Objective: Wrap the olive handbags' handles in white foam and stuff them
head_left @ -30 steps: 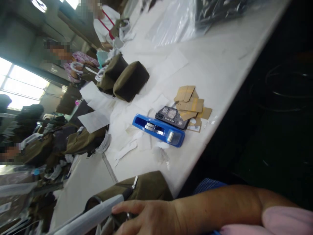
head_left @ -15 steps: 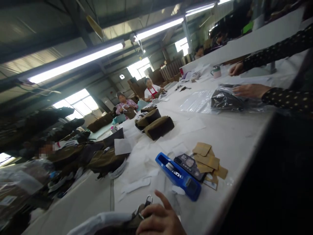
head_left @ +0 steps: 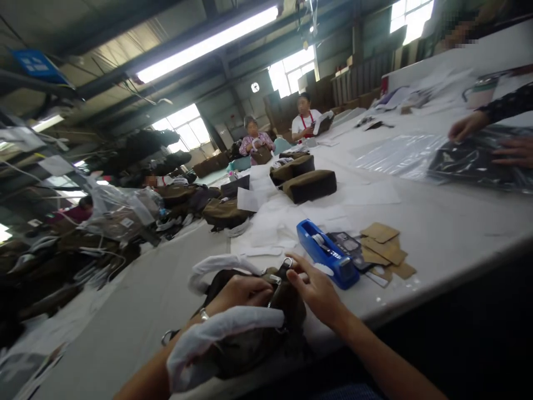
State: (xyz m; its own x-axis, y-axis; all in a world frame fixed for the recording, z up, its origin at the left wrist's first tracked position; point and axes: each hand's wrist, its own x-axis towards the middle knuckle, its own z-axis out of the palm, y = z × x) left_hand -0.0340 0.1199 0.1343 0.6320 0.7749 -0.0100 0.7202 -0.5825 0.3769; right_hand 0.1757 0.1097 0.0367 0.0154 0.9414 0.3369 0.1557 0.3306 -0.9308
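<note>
A dark olive handbag (head_left: pixel 250 347) lies before me on the table, its two handles (head_left: pixel 227 328) wrapped in white paper. My left hand (head_left: pixel 245 291) reaches between the handles, fingers curled at the silver zipper pull (head_left: pixel 275 279) on top. The tips of those fingers are partly hidden. My right hand (head_left: pixel 318 291) is at the bag's far end, thumb and forefinger closed about the tab with a metal ring (head_left: pixel 287 262). Close beyond it stands a blue tape dispenser (head_left: pixel 327 253).
A phone (head_left: pixel 347 244) and brown paper pieces (head_left: pixel 383 244) lie beside the dispenser. Several more bags (head_left: pixel 310 186) sit farther up the table. At right, a co-worker's hands (head_left: pixel 470 125) rest on a dark item in clear plastic (head_left: pixel 466 164). Two people sit at the far end.
My view has swung left and down, bringing the handbag fully into sight. My left hand has come into view at the zipper. My right hand stays by the ring end.
</note>
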